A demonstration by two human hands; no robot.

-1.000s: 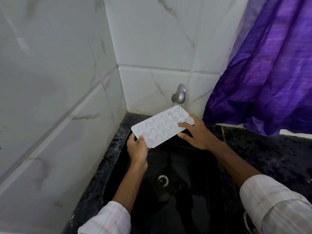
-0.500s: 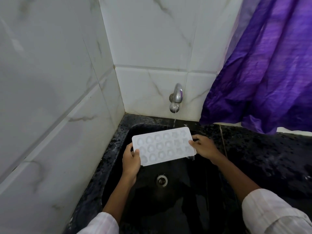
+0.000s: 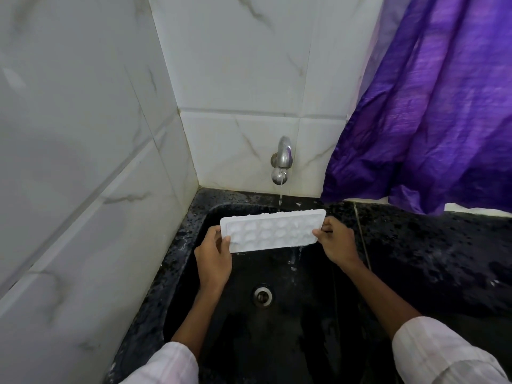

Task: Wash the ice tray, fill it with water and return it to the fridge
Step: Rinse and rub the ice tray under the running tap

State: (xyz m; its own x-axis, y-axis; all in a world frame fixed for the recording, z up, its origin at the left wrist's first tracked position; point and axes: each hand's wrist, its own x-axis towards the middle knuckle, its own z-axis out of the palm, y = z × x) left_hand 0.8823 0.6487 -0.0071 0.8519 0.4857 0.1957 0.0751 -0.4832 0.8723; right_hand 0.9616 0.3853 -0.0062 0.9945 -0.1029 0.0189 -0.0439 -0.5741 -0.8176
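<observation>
The big white tile wall filled the left side & back. A purple curtain hung on the right, over the black counter. Below was the black sink w/ its drain in the middle. A small metal tap stuck out of the back wall, and a thin stream of water ran down from it.

I saw the ice tray held over the back part of the sink, right under the tap, cups facing up, near edge tipped down a bit toward me. The left hand was closed on its left end, thumb on top. The right hand pinched its right end the same way. Water dripped off the near edge.

I think this was the rinse or the start of the fill. To do it well: slide the tray side to side so each cup gets water, then hold it flat so none spills.

Hard to see: how full the cups were, and the fingers under the tray. Didn't see a fridge anywhere. Sleeves were cut off at the bottom.
</observation>
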